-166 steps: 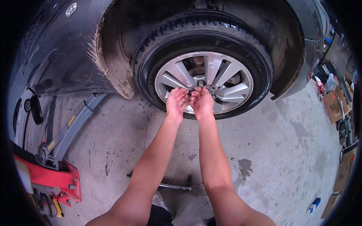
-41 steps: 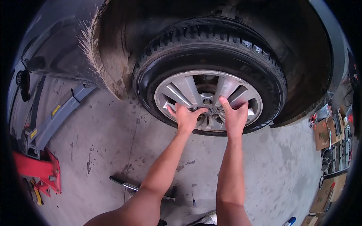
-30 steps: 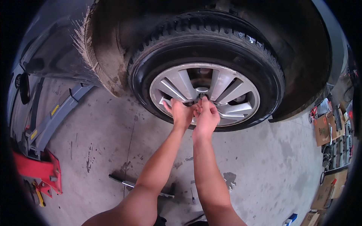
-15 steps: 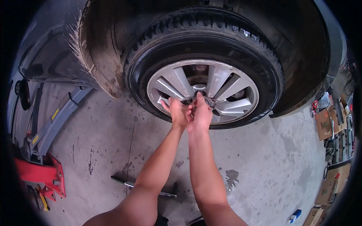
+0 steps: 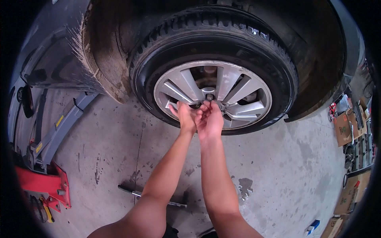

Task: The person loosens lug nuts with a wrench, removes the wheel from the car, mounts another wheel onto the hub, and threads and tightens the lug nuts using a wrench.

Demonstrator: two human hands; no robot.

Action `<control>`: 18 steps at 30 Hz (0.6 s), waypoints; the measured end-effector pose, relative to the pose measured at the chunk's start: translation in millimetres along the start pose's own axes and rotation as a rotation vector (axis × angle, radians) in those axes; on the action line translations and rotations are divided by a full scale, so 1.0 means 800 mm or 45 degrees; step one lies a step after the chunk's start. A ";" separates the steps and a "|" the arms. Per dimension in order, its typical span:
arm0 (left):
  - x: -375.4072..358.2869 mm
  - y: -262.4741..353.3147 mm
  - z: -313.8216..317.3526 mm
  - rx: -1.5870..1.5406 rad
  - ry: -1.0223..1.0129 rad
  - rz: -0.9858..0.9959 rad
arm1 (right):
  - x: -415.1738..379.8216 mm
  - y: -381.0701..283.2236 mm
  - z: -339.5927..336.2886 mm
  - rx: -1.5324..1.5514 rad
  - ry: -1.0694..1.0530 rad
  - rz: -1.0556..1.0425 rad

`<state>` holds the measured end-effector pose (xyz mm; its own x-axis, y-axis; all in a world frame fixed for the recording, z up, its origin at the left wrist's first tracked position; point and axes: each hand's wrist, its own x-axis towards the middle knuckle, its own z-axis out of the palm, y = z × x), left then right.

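Observation:
A tyre (image 5: 170,59) on a silver alloy wheel (image 5: 234,81) is in front of me, under the wheel arch. Both my hands are at its centre. My right hand (image 5: 210,121) has its fingers curled at the hub, just below a lug nut (image 5: 209,96) in the upper hole; whatever they hold is hidden. Close beside it, my left hand (image 5: 185,117) reaches to the hub's lower left, thumb out to the left and other fingers bent inward. What it grips does not show.
A long-handled metal tool (image 5: 135,192) lies on the concrete floor (image 5: 107,158) below my arms. At left are a grey lift arm (image 5: 65,125) and a red jack-like stand (image 5: 39,180). Cardboard boxes (image 5: 344,129) line the right side. A blue item (image 5: 313,227) lies lower right.
My right index finger has come down off the upper lug nut, which now shows, and the right fingers have curled. My left hand has stayed nearly in place.

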<state>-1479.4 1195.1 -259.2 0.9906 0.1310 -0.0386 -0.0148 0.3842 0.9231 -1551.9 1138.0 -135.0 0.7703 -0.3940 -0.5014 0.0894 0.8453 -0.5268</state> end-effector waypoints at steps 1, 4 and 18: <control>-0.013 0.027 0.013 -0.213 0.018 -0.156 | -0.002 -0.001 0.000 -0.016 -0.045 0.033; -0.031 0.069 0.033 -0.505 0.153 -0.423 | -0.003 -0.002 0.005 -0.135 0.011 -0.062; -0.034 0.063 0.026 0.643 -0.182 0.228 | 0.012 -0.011 -0.005 0.037 0.000 0.027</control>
<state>-1503.9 1191.7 -203.4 0.9877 0.0149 0.1558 -0.1528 -0.1233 0.9805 -1548.3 1125.3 -137.9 0.7724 -0.3757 -0.5121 0.0915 0.8637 -0.4957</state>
